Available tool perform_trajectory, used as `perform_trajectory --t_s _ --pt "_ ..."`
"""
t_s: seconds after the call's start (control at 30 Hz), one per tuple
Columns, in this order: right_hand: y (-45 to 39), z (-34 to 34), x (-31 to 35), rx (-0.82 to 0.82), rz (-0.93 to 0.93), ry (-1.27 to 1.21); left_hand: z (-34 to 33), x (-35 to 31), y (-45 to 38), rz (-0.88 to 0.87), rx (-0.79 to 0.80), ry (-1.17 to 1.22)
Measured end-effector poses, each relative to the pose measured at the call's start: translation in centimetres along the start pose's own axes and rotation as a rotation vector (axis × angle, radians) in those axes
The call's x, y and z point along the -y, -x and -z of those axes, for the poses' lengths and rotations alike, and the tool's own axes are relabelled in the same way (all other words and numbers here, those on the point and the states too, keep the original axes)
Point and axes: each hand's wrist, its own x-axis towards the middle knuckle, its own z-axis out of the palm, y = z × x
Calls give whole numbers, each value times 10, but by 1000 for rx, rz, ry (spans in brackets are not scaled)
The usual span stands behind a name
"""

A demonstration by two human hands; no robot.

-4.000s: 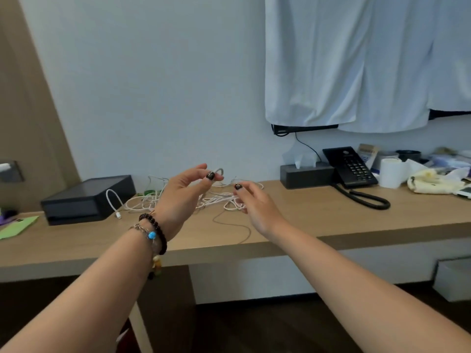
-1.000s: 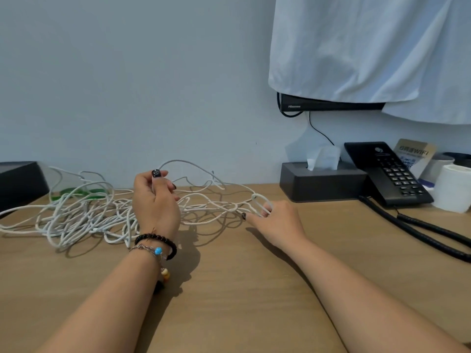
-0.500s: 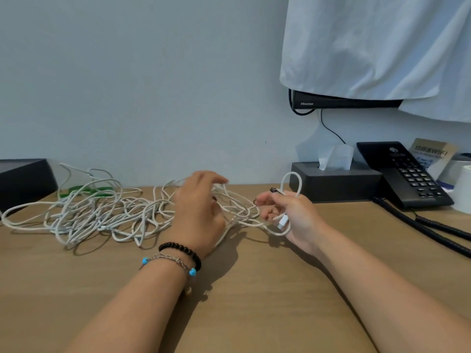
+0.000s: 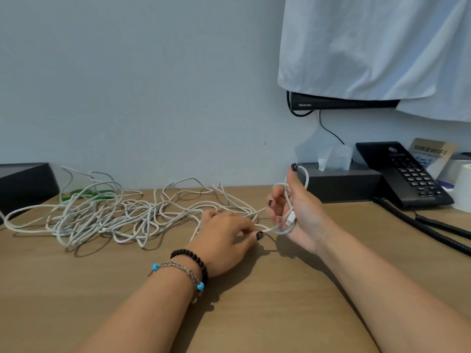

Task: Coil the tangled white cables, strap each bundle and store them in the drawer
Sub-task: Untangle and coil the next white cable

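A tangle of white cables [image 4: 107, 215] sprawls over the left half of the wooden desk [image 4: 254, 301]. My right hand [image 4: 298, 215] is raised, palm toward me, with one cable looped round its thumb and fingers; the cable's white plug [image 4: 290, 219] lies against the palm. My left hand [image 4: 226, 233], knuckles up beside it, pinches the same cable just left of the loop. Green straps [image 4: 86, 194] lie behind the tangle near the wall. No drawer is in view.
A dark box [image 4: 25, 184] stands at the far left. At the back right are a dark tissue box [image 4: 341, 182], a black telephone [image 4: 405, 174] with its coiled cord [image 4: 420, 225], and a white roll [image 4: 463, 189]. White cloth [image 4: 377, 47] drapes a wall-mounted screen.
My right hand has lifted and turned its palm toward me with the cable loop round it. My left hand has slid right and taken hold of that cable near the loop.
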Motion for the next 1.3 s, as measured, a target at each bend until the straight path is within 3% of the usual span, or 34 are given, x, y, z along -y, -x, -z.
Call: perform_trajectory --t_s 0.27,0.43,0.5,0.67,0.9,1.07,1.2,1.3 --pt "-8 5 2 -346 75 -177 3 4 -3 252 -324 416" --pt "-13 12 -1 -304 69 -28 12 4 -6 429 -540 717" --pt "-11 12 -3 -241 103 202 15 6 -6 457 -580 749" --pt "-6 -2 -17 -16 166 1116 23 6 -8 417 -667 1107" --pt "-16 9 -16 -166 51 1505 29 6 -8 416 -716 1359" --pt "-11 7 -15 -105 117 1503 27 4 -8 394 -689 1405" --pt "-7 0 -12 -119 160 1126 27 10 -9 408 -644 1262" --pt "-3 -4 -5 -103 90 889 23 8 -6 353 -461 1126"
